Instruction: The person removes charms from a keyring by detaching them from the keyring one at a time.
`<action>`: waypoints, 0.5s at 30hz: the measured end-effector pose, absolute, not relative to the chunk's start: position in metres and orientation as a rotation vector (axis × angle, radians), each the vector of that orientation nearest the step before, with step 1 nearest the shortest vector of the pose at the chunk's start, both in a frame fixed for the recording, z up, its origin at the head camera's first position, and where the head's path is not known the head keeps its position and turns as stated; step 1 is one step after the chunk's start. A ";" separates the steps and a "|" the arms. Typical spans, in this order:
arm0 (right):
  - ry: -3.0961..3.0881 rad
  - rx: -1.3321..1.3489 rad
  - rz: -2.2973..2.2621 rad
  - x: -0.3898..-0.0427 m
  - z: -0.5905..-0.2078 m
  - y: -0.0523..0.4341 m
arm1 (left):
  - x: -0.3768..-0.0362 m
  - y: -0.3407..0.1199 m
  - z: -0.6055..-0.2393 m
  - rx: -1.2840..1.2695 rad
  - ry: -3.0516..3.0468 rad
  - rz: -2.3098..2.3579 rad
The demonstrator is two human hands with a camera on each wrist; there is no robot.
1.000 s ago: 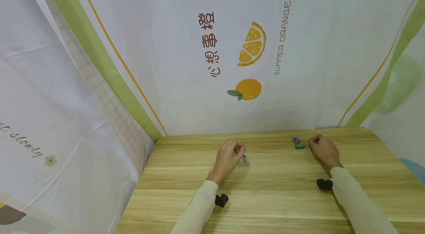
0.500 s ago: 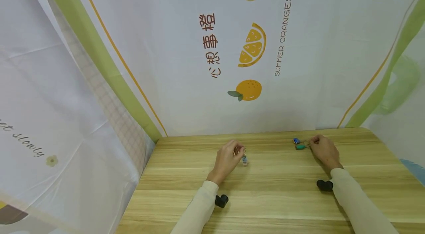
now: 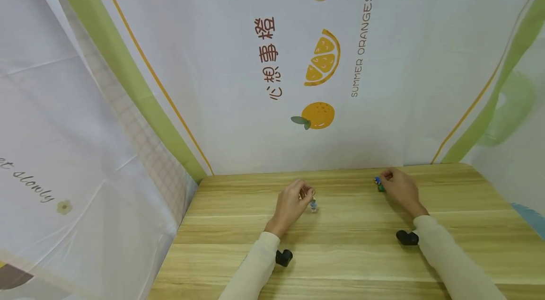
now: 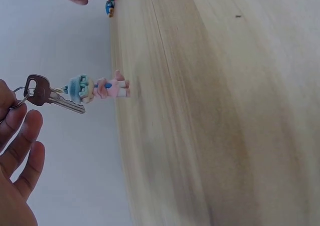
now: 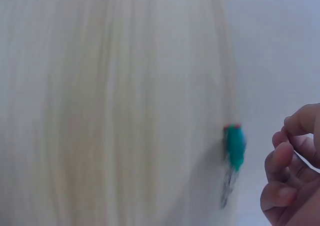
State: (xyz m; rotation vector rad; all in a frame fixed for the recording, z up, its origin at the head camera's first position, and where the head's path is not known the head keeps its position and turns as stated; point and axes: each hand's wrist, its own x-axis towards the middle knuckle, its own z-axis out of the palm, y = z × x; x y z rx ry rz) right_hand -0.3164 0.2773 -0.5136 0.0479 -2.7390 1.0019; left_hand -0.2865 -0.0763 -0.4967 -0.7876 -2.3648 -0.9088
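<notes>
My left hand (image 3: 290,204) pinches a key ring between thumb and finger. From that ring hang a key (image 4: 40,91) with a dark head and a small doll charm (image 4: 105,87) with a blue hat and pinkish body. At the far right of the table lie a green charm (image 5: 234,148) and a blue charm (image 3: 377,180), with metal links (image 5: 228,188) beside the green one. My right hand (image 3: 400,191) hovers by these charms, its fingers loosely bent. The right wrist view shows a gap between it and the green charm, and nothing in its fingers.
The wooden table (image 3: 340,252) ends at a printed white cloth (image 3: 238,139) hanging behind it. Another cloth (image 3: 106,172) hangs along the left side. A black wrist camera (image 3: 284,257) sits on the left wrist, another camera (image 3: 407,237) on the right.
My right hand has moved left, from the ring end of the charms to close over them, now covering part of the green one. The left hand has stayed still with its key ring.
</notes>
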 end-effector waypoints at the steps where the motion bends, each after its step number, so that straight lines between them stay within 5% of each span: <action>1: -2.735 0.068 0.994 -0.317 -0.513 0.273 | -0.287 -0.076 -0.497 -0.789 -2.365 -0.909; 15: -2.675 0.286 1.011 -0.313 -0.501 0.212 | -0.285 -0.077 -0.493 -0.789 -2.389 -0.919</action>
